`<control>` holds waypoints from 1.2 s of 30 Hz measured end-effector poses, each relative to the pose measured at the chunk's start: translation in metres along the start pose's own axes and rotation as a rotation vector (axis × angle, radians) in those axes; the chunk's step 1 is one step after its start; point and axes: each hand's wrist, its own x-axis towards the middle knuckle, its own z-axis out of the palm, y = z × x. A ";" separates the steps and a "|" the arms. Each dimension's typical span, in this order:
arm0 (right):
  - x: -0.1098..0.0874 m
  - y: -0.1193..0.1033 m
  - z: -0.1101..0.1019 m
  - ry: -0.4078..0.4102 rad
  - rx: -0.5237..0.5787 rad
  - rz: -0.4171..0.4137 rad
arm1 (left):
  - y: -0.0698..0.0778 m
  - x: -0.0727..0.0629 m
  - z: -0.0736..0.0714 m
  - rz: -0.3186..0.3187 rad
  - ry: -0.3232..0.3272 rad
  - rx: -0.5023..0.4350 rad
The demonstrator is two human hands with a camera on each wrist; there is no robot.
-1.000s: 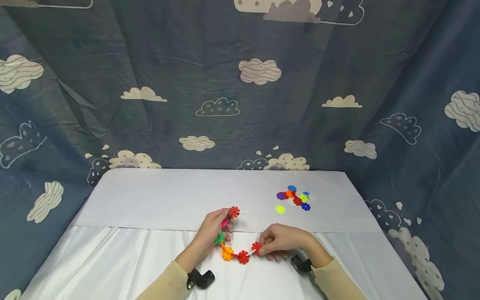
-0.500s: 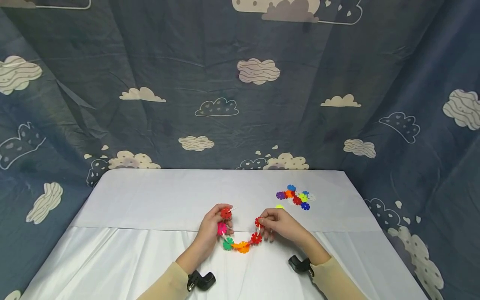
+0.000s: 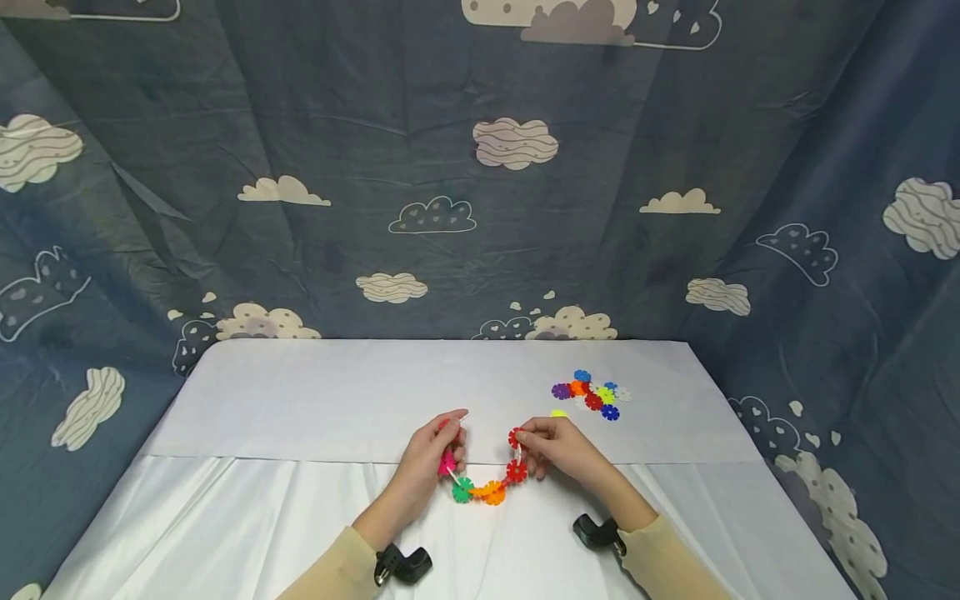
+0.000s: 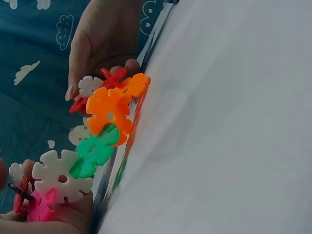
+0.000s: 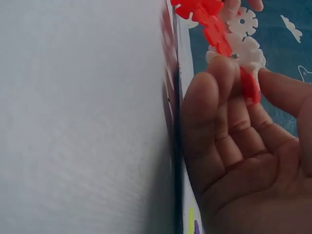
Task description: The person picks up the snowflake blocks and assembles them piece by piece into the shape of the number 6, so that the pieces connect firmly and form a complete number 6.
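Observation:
A chain of slotted, flower-shaped plastic discs hangs in a U between both hands above the white table. My left hand pinches its left end, where a pink disc shows and fingers mostly cover a red one. In the left wrist view, a white disc sits beside the pink. Along the sag come a green disc, an orange disc and a red disc. My right hand pinches the right end's red disc between thumb and fingers.
Loose flower discs in several colours lie in a small pile at the back right of the white table. A yellow disc lies just in front of them. A dark cloud-print curtain rises behind the table.
My right hand has moved away from the body, raising its end of the chain. The sag has shifted right. At the left end, the red disc has turned and gone mostly behind the fingers.

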 end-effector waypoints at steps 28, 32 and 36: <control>0.015 0.015 -0.049 0.299 -0.573 0.084 | -0.006 -0.003 -0.002 -0.007 -0.014 0.134; 0.019 -0.001 -0.046 0.280 -0.451 0.039 | -0.004 -0.004 0.000 -0.005 -0.009 0.138; 0.025 -0.031 -0.027 0.177 -0.273 0.008 | -0.004 -0.003 0.001 -0.010 0.001 0.145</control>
